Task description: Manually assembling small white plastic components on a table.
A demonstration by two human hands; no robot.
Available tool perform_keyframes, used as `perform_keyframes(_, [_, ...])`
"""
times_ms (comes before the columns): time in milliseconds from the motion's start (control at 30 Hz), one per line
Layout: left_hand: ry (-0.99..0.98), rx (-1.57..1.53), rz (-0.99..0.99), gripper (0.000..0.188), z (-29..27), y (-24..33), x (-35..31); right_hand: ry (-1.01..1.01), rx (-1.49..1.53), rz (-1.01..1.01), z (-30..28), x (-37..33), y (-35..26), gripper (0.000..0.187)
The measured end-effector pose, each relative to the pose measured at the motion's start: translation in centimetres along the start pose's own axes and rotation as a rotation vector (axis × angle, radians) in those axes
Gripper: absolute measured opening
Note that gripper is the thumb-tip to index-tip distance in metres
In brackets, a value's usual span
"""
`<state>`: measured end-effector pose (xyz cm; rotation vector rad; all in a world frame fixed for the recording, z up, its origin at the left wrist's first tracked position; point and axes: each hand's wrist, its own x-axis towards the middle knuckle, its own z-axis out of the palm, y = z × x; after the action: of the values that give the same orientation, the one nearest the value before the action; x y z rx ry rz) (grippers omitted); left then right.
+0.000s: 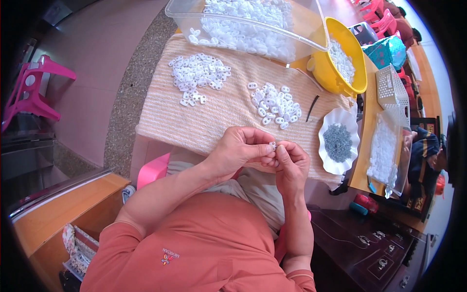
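The left hand (242,147) and right hand (291,159) pinched a white piece (273,145) between them, apparently mid-assembly; the next move seemed to call for steady, fine alignment. Loose pieces (275,105) lay just beyond the hands (grey bits (337,142) to their right).

Left forearm (177,184) slanting up and rightward; right forearm (297,228) nearly vertical in view. Left hand (238,147) and right hand (293,163) together at fingertips, thumbs pinched toward forefingers, other fingers curled.
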<state>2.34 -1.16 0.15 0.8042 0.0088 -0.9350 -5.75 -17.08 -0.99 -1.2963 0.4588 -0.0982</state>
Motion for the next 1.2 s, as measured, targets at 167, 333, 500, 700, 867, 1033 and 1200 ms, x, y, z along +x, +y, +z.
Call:
perform_keyframes(167, [0.001, -0.007, -0.006, 0.017, -0.1, -0.08, 0.02, -0.009, 0.052, 0.025, 0.11, 0.01, 0.03, 0.014])
perform_keyframes(333, [-0.006, -0.027, -0.016, 0.017, -0.11, -0.09, -0.04, -0.034, 0.1, 0.033, 0.23, -0.16, -0.14, 0.014])
perform_keyframes(500, [-0.027, -0.022, -0.015, 0.016, -0.11, -0.09, -0.01, -0.039, 0.086, 0.04, 0.11, -0.12, -0.16, 0.014])
perform_keyframes(700, [-0.025, 0.011, 0.017, 0.016, -0.28, -0.5, 0.11, -0.044, 0.052, -0.003, 0.17, -0.21, -0.08, 0.014])
perform_keyframes(867, [-0.012, 0.038, 0.018, 0.016, -0.26, -0.55, 0.08, -0.019, 0.008, 0.006, 0.15, -0.35, -0.09, 0.015])
perform_keyframes(1033, [-0.024, 0.018, 0.009, 0.016, -0.22, -0.52, 0.12, -0.011, -0.11, -0.002, -0.15, -0.21, -0.22, 0.017])
perform_keyframes(1200, [-0.037, 0.012, 0.022, 0.017, -0.32, -0.46, 0.11, -0.002, -0.05, 0.051, 0.07, -0.31, -0.56, 0.019])
